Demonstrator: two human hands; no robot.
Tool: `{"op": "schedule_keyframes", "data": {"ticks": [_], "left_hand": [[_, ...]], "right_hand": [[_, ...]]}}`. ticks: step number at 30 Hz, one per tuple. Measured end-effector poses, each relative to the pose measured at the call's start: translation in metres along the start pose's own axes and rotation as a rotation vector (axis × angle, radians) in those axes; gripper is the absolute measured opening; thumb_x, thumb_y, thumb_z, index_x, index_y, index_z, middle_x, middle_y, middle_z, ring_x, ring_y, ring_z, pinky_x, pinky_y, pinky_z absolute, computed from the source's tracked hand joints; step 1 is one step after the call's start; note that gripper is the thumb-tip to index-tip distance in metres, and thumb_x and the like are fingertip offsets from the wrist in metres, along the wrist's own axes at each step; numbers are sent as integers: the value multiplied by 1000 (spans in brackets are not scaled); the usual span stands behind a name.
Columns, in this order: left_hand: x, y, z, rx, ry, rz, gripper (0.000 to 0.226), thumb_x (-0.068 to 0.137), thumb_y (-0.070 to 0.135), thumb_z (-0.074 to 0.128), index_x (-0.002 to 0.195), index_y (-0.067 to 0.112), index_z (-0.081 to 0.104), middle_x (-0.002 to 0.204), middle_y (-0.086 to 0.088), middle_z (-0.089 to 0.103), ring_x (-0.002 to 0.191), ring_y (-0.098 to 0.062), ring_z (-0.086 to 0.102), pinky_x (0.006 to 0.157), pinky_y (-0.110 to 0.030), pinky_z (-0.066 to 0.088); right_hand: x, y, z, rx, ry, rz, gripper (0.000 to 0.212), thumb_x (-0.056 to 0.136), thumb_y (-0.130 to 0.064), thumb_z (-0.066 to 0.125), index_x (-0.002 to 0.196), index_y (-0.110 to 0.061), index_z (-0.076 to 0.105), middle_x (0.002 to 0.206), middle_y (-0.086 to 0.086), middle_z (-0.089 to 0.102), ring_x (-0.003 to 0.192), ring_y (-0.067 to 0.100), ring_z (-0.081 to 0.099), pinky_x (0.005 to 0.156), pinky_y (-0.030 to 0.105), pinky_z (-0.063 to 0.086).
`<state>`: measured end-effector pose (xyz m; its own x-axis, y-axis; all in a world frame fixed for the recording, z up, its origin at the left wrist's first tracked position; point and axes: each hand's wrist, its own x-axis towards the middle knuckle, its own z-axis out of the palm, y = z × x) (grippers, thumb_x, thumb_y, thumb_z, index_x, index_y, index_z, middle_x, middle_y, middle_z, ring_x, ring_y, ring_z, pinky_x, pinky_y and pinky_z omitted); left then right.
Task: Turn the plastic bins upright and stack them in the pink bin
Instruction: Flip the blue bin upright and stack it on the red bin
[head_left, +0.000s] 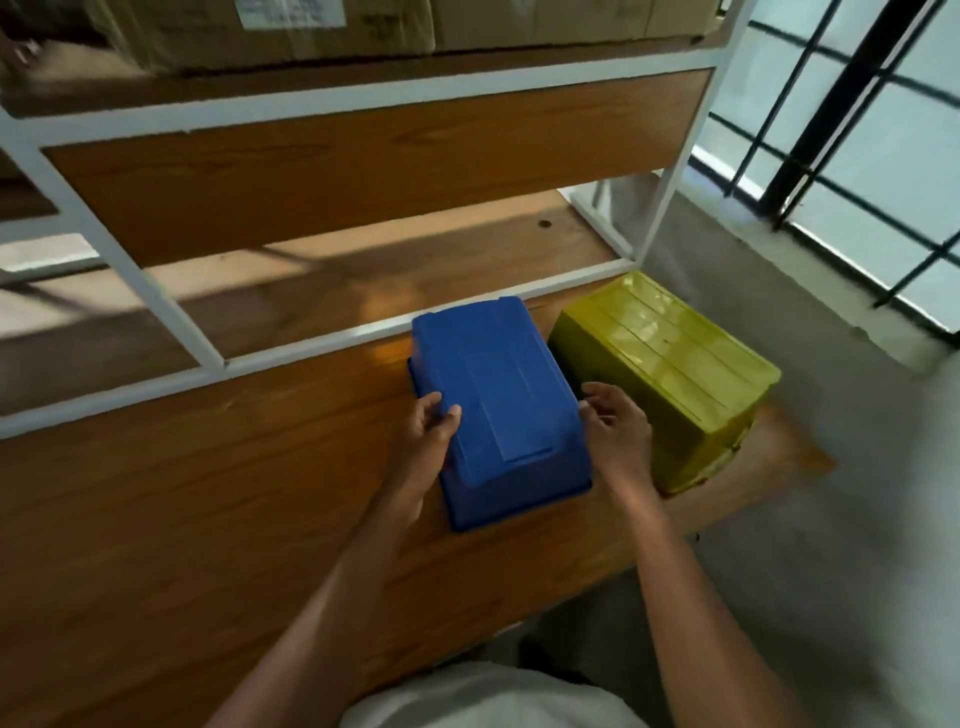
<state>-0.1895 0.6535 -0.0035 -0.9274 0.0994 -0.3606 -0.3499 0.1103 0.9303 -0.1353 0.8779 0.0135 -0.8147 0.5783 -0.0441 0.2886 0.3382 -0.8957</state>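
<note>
A blue plastic bin (498, 384) lies upside down on the wooden table (182, 519), its flat bottom facing up. My left hand (431, 431) touches its left side, thumb on top and fingers curled against the wall. My right hand (615, 426) rests against its right side, fingers apart, in the gap beside a yellow-green bin (670, 374). That yellow-green bin also lies upside down, just right of the blue one, near the table's right edge. No pink bin is in view.
A white metal shelf frame (171, 317) with wooden boards stands right behind the bins. Cardboard boxes (291, 26) sit on its upper shelf. A barred window (857, 156) and grey floor (831, 519) lie to the right.
</note>
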Motion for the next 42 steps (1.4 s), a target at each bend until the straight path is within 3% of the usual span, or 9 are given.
{"op": "schedule_keyframes", "data": {"ticks": [5,10,15,19,25,33,37,40,42], "left_hand": [[-1,-8,28,14,101,-29,80,95,48,71,160,36,27,142,11,51,126,-15,57,97,-38,54],[-10,-18,40,-6,62,-144,48,90,61,71,131,44,51,133,12,66,118,-9,63,103,-37,53],[-19,-16,40,12,86,-137,30,97,57,64,124,47,54,122,20,65,111,-4,63,96,-28,52],[-24,-18,33,-1,128,-156,60,89,72,63,141,43,56,136,13,68,124,-12,65,104,-40,55],[-34,-18,15,-168,181,-271,53,90,68,64,135,41,56,124,11,71,114,-14,67,94,-41,55],[-53,-25,-15,-313,237,-270,52,96,66,57,136,34,64,122,-1,79,114,-27,74,96,-59,59],[-62,-23,-33,-190,364,-212,52,107,47,53,147,13,56,113,-8,74,100,-31,71,79,-45,60],[-78,-16,-47,-34,512,-108,56,104,56,51,154,32,45,144,6,60,117,-18,61,87,-37,52],[-92,-2,-49,9,615,-2,47,105,53,51,148,34,50,138,10,60,114,-10,58,85,-34,46]], "right_hand": [[44,17,4,-10,-243,102,42,106,-26,60,147,-19,56,137,5,63,115,16,60,77,21,46],[57,28,6,195,-369,270,60,107,-53,46,156,-18,47,156,4,52,144,26,48,112,42,43],[61,37,5,219,-469,283,56,110,-52,34,146,-17,58,127,0,64,112,17,60,87,33,50],[69,49,7,135,-489,296,57,107,-53,46,148,-16,57,144,8,64,127,29,61,106,47,49],[67,48,6,-4,-649,238,65,104,-62,43,153,-20,51,151,14,58,135,34,57,115,50,44],[53,-1,14,483,-623,374,21,107,-25,57,120,-15,71,107,6,78,76,17,74,58,28,58],[32,-35,23,640,-737,329,27,105,-25,60,131,-18,65,119,6,77,97,24,77,70,35,62],[9,-57,38,585,-724,189,23,104,-22,61,127,-23,65,118,0,76,103,21,77,75,36,64],[-5,-64,51,530,-716,83,20,105,-21,61,121,-30,65,118,-6,74,106,20,75,81,39,65]]}}
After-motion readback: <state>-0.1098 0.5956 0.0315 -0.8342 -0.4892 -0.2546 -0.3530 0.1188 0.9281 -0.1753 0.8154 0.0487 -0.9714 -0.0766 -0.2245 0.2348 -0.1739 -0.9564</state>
